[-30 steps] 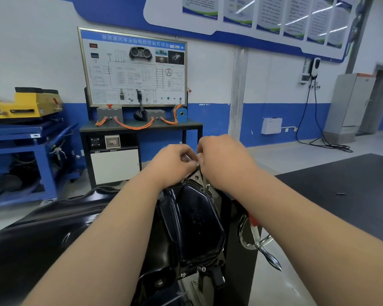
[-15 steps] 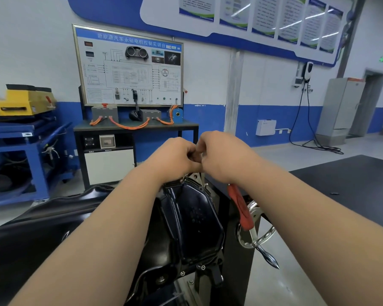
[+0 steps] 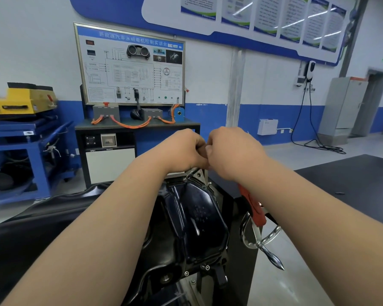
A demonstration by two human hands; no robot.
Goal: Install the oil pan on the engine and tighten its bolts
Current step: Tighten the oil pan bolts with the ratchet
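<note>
- We are curling the fingers of our left hand [image 3: 182, 151] tightly, knuckles up, with the fingertips tucked out of sight under the palm.
- We are curling the fingers of our right hand [image 3: 232, 151] the same way, and its thumb is touching the left hand where the two meet.
- A thin dark shaft [image 3: 191, 173] is coming out from under the spot where the hands join and slanting down to a bolt [image 3: 185, 179]. We cannot tell which hand is gripping it, as the grip is hidden.
- We are reaching both forearms straight forward, with the hands meeting just above the far end of the oil pan [image 3: 197, 217].
- The black pan is sitting on the engine [image 3: 168, 277], directly below and between our arms, and two small bolts [image 3: 207, 267] are showing at its near edge.
- A red handle [image 3: 253, 206] is sticking out from beneath our right forearm. Its upper end is hidden.
- A chrome handwheel [image 3: 261, 237] is sitting just right of the pan.
</note>
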